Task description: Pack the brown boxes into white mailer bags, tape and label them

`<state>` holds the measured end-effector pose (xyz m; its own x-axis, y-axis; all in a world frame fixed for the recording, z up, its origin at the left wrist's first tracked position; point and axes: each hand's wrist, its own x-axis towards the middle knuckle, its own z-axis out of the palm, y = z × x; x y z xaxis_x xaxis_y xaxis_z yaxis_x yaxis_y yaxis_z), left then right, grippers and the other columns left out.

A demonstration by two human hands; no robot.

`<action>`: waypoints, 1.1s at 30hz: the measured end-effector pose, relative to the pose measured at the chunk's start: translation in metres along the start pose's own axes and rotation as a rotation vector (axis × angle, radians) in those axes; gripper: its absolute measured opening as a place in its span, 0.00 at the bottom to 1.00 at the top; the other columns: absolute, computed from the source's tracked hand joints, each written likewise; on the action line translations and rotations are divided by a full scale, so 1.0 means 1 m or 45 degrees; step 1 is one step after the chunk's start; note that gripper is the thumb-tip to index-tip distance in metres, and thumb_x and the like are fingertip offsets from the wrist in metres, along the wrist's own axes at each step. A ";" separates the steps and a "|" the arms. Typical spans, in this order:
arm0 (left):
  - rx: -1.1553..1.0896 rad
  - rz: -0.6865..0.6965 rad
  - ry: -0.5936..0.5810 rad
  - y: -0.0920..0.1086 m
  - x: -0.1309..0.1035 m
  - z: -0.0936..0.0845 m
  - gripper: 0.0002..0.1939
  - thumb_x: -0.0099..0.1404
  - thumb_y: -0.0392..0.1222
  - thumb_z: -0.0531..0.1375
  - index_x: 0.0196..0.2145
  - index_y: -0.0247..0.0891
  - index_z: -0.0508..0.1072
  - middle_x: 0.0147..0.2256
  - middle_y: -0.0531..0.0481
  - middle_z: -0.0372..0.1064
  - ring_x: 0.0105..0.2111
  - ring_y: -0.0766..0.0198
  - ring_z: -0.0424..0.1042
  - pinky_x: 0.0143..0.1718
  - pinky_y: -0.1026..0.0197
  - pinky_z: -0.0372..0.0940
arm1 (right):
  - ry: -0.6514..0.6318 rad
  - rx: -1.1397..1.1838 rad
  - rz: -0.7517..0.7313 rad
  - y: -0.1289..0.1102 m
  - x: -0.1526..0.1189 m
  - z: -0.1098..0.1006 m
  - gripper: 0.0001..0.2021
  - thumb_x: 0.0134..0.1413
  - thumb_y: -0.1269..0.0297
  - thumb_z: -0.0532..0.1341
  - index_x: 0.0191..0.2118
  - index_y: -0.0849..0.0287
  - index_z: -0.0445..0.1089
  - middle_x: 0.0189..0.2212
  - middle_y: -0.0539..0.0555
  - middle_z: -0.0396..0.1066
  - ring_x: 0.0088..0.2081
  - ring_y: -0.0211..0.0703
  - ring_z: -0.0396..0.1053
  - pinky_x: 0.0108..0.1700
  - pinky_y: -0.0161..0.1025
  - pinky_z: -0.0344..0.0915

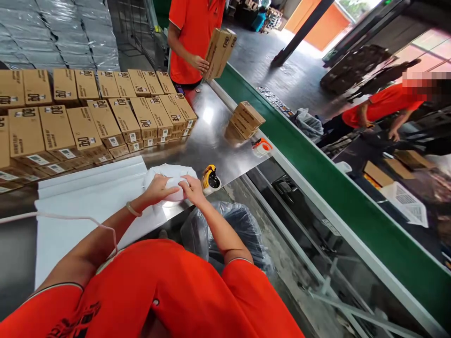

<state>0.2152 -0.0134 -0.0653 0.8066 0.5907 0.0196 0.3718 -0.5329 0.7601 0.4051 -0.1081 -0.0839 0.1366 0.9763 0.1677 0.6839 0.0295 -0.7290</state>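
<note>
A rounded white bundle (183, 170) that looks like paper or film lies at the table's near edge. My left hand (159, 188) pinches a small white piece (173, 187) over it, thumb pointing right. From the other side my right hand (193, 189) is closed on the same piece, its fingers nearly meeting the left thumb. What exactly the piece is cannot be made out. Just right of my right hand stands a yellow tape dispenser (210, 177). A large white sheet (88, 202) spreads under and left of my left arm.
Rows of brown cartons (84, 126) fill the table's back left. Two stacked cartons (246, 119) and an orange tape dispenser (262, 147) sit near a green conveyor belt (317, 180). A lined bin (239, 225) stands below. A co-worker (193, 47) holds a carton; another person works at right.
</note>
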 end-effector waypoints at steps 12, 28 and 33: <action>0.596 0.286 0.669 -0.017 -0.049 0.007 0.38 0.78 0.71 0.55 0.66 0.35 0.71 0.64 0.25 0.69 0.67 0.32 0.67 0.67 0.31 0.63 | 0.080 0.020 0.380 -0.019 0.015 0.003 0.22 0.71 0.52 0.62 0.25 0.54 0.64 0.22 0.46 0.63 0.30 0.43 0.62 0.35 0.38 0.53; 0.602 -0.042 0.003 0.014 0.017 -0.010 0.19 0.82 0.46 0.54 0.34 0.40 0.77 0.36 0.41 0.79 0.46 0.45 0.73 0.45 0.47 0.58 | 0.511 -0.506 -0.177 0.018 -0.027 -0.023 0.30 0.69 0.36 0.63 0.61 0.56 0.78 0.60 0.69 0.72 0.65 0.69 0.66 0.65 0.65 0.63; 0.656 -0.069 -0.026 0.017 0.010 -0.004 0.20 0.83 0.46 0.53 0.33 0.39 0.76 0.35 0.40 0.78 0.45 0.44 0.74 0.44 0.45 0.60 | 0.267 -0.429 -0.215 0.022 -0.022 0.015 0.25 0.78 0.43 0.55 0.57 0.58 0.78 0.51 0.65 0.75 0.54 0.59 0.70 0.56 0.53 0.66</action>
<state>0.2276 -0.0144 -0.0493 0.7870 0.6164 -0.0274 0.5869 -0.7342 0.3414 0.4066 -0.1259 -0.1139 0.1212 0.8981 0.4227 0.9002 0.0800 -0.4281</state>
